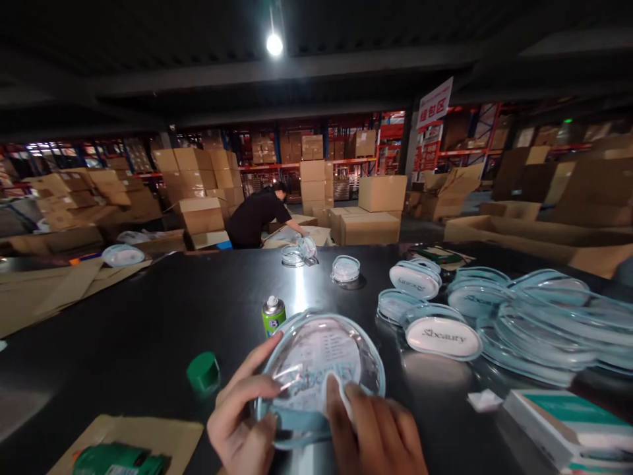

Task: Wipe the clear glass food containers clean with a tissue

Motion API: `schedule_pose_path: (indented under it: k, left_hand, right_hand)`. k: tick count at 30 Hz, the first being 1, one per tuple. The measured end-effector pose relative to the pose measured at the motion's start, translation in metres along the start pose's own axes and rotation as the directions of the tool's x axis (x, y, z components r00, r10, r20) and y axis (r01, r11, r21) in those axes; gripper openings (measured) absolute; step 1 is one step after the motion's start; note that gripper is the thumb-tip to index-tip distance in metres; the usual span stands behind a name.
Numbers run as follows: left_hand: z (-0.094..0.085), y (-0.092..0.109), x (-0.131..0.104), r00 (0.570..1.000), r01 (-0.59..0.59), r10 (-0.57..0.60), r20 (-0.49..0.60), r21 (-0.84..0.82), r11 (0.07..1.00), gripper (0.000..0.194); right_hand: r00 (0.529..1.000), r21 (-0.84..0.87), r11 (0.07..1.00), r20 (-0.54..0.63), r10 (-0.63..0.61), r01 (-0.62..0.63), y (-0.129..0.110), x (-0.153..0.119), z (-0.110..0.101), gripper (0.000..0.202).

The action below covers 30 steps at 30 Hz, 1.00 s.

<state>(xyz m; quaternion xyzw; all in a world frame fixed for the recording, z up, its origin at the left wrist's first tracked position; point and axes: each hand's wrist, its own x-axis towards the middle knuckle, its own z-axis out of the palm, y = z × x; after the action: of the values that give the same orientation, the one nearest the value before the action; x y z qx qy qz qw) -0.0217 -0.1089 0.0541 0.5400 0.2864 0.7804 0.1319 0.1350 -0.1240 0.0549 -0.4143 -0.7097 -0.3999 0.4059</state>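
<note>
I judge this wiping: right hand (378, 432) holds white tissue (327, 394) against clear pouch (314, 349), left hand (243, 419) grasps its rim, next stroke needing steady support.

- You are in a warehouse, at a black table (222, 277).
- Facing you are stacked cardboard boxes (190, 168) and tall racks (341, 160) with orange beams.
- A sign (435, 103) hangs under the dark ceiling (198, 39); its small print seems unreadable.
</note>
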Motion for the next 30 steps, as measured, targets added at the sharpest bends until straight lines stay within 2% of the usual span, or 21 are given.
schedule_pose_path:
  k: [2,5,8,11,13,17,21,25,27,30]
  left_hand:
    - [0.0009,0.0006,0.0000,1.000,0.021,-0.021,-0.012,-0.020,1.000,0.009]
    - [0.0014,0.0008,0.0002,0.995,0.078,-0.080,-0.052,-0.040,0.996,0.010]
    - [-0.0004,-0.0011,0.0008,0.999,0.041,-0.041,-0.022,-0.011,0.999,0.008]
    - [-0.0034,-0.0036,0.0014,0.999,-0.019,0.019,0.042,0.007,1.000,0.009]
    - [-0.0050,-0.0048,0.0017,0.999,-0.004,0.004,0.044,0.004,1.000,0.009]
    - [-0.0058,-0.0061,0.0014,1.000,-0.001,0.001,0.030,0.013,1.000,0.006]
    - [-0.0055,-0.0052,0.0007,0.998,-0.031,0.031,0.051,0.014,0.999,0.006]
    - [-0.0062,-0.0051,0.0004,0.999,0.054,-0.054,0.008,-0.022,0.998,0.008]
    - [-0.0058,-0.0057,-0.0001,0.999,0.035,-0.035,0.007,-0.012,0.999,0.008]
    - [-0.0047,-0.0064,-0.0002,0.999,0.001,-0.001,0.042,-0.011,1.000,0.006]
  right_hand:
    - [0.999,0.038,0.999,0.039,0.023,-0.024,0.0002,0.0017,-0.0004,0.028]
    - [1.000,0.000,1.000,-0.015,0.005,-0.005,-0.0004,0.0013,0.0002,0.025]
    - [0.999,-0.018,1.000,-0.033,-0.011,0.010,-0.0004,-0.0007,0.0009,0.023]
    - [0.998,0.037,0.999,0.045,0.033,-0.035,0.0007,0.0004,0.0002,0.028]
    - [0.998,0.025,0.999,0.051,0.033,-0.035,0.0008,0.0005,-0.0002,0.028]
    - [1.000,-0.036,0.999,-0.021,-0.014,0.013,0.0001,-0.0020,-0.0005,0.024]
    - [0.998,0.007,1.000,0.056,0.024,-0.024,0.0012,-0.0005,-0.0024,0.029]
    - [1.000,-0.024,1.000,-0.005,-0.008,0.008,-0.0006,-0.0022,-0.0019,0.023]
    - [1.000,-0.025,1.000,-0.013,0.004,-0.004,-0.0014,-0.0026,-0.0012,0.023]
    - [0.998,0.028,0.998,0.035,0.052,-0.053,-0.0014,-0.0001,-0.0008,0.028]
